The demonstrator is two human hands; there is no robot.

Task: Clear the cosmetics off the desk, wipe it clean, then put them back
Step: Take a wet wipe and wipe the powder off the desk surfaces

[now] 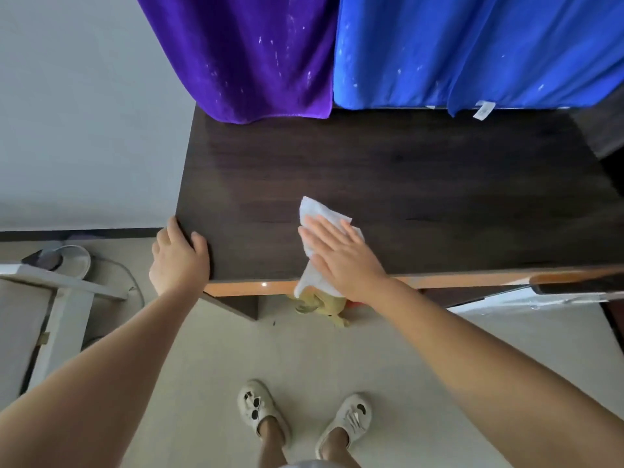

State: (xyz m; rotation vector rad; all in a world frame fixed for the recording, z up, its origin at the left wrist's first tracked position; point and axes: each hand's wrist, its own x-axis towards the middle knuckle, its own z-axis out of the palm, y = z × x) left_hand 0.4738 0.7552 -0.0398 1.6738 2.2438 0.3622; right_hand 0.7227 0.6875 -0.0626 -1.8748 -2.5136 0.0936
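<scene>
The dark wooden desk (405,170) fills the middle of the view, its top bare of cosmetics. My right hand (341,255) lies flat, fingers spread, pressing a white wipe (319,212) onto the desk near its front edge; part of the wipe hangs over the orange front rim. My left hand (179,258) grips the desk's front left corner, thumb on top. No cosmetics show anywhere in view.
A purple cloth (250,55) and a blue cloth (472,49) hang over the desk's back. A yellow soft toy (324,305) lies on the floor under the front edge. A white frame (50,298) and a fan base (72,261) stand at left. My slippered feet (304,413) are below.
</scene>
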